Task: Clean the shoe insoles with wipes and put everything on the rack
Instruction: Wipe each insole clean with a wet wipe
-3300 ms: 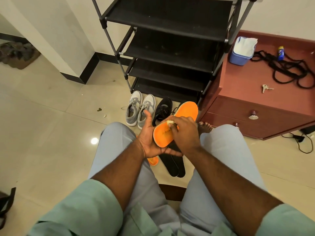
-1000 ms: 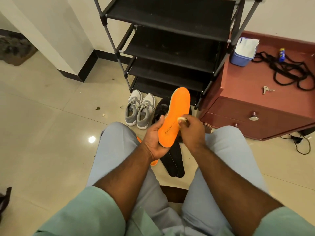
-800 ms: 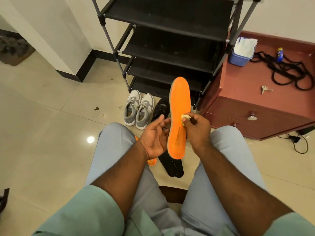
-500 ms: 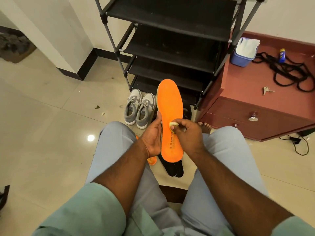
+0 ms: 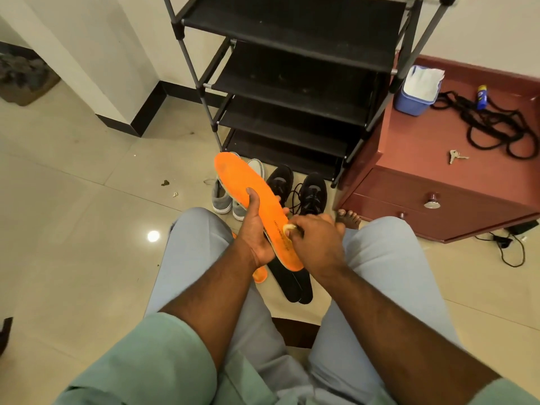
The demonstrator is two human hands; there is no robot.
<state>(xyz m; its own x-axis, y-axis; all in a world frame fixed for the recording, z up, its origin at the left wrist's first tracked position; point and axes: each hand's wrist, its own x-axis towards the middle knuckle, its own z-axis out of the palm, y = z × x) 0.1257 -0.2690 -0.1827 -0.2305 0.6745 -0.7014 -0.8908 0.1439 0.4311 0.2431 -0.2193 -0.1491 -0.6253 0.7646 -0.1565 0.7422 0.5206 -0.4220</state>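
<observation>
An orange insole (image 5: 242, 185) is held above my knees, its toe tilted up to the left. My left hand (image 5: 257, 229) grips it at the middle, thumb on top. My right hand (image 5: 315, 241) pinches a small crumpled wipe (image 5: 289, 228) against the insole's heel end. On the floor between my legs lie two black insoles (image 5: 292, 285) and part of a second orange insole (image 5: 260, 273). The black shoe rack (image 5: 292, 83) stands straight ahead, its shelves bare.
Grey sneakers (image 5: 222, 200) and black sneakers (image 5: 312, 191) sit on the floor in front of the rack. At right a red-brown cabinet (image 5: 423, 176) carries a blue wipes tub (image 5: 418, 92), a black cord, keys and a small bottle. Floor tiles spread to the left.
The insole tipped from upright to slanting with its toe to the left. My right hand with the wipe slid down toward the heel end. The black sneakers came into view.
</observation>
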